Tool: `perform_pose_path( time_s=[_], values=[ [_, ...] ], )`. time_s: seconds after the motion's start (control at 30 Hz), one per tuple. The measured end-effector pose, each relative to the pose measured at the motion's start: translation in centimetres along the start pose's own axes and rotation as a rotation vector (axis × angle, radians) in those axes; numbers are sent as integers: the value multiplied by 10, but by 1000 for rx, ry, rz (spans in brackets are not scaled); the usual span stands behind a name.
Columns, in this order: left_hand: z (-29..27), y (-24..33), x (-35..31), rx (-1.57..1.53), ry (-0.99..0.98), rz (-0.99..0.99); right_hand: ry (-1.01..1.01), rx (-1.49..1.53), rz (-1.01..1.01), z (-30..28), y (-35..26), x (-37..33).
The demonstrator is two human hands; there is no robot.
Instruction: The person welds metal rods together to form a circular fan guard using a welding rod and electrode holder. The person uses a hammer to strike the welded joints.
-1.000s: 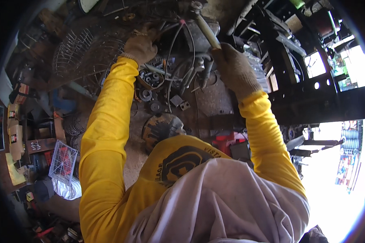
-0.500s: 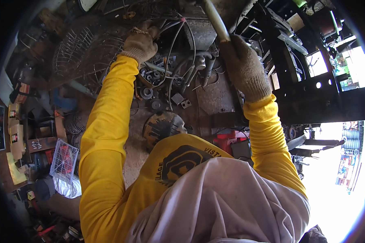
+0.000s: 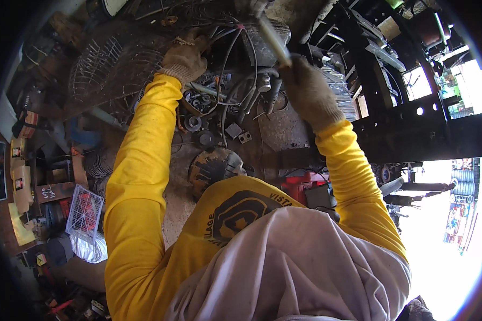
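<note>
Head view looks down on a cluttered workbench, seen from left to right. At about nine o'clock a white mesh basket sits among boxes, and above it, near ten o'clock, lies a wire fan guard. The left hand, gloved, sits at about eleven o'clock, curled narrow and pressing down on a tangle of wires at the guard's edge; what exactly it pinches is hidden by the glove. It has barely shifted over the last second, so it acts as the steadying hand. Below it, washers and bearings are scattered toward the centre, with a round motor part just under them. At twelve o'clock the pale handle of a tool rises from the right hand, which is closed tight around it at about one o'clock. A second ago the handle leaned the other way with its head nearer the hand; now it is swung up and away toward the metal block, which suggests a striking or levering stroke under way on that piece. A black steel frame stands at three o'clock.
</note>
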State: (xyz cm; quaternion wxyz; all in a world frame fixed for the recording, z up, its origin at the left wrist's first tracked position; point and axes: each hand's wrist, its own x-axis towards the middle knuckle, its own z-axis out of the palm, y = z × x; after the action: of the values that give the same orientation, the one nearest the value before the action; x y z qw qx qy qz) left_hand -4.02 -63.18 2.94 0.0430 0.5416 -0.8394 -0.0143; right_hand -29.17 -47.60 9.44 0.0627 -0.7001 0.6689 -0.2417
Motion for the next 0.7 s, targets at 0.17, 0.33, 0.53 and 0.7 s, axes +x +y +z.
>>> perform_pose_path(
  time_s=[0.17,0.33,0.53,0.7],
  values=[
    [3,-4,-4,-28,94,38,73,43,-20,-18,-7,0],
    [12,-8,0,21,49,11,85,193,56,1,-4,-3],
    [4,-5,4,60,39,10,191,37,-178,-22,-8,-5],
    [4,0,-2,10,-4,14,99,163,25,6,7,-2]
  ],
)
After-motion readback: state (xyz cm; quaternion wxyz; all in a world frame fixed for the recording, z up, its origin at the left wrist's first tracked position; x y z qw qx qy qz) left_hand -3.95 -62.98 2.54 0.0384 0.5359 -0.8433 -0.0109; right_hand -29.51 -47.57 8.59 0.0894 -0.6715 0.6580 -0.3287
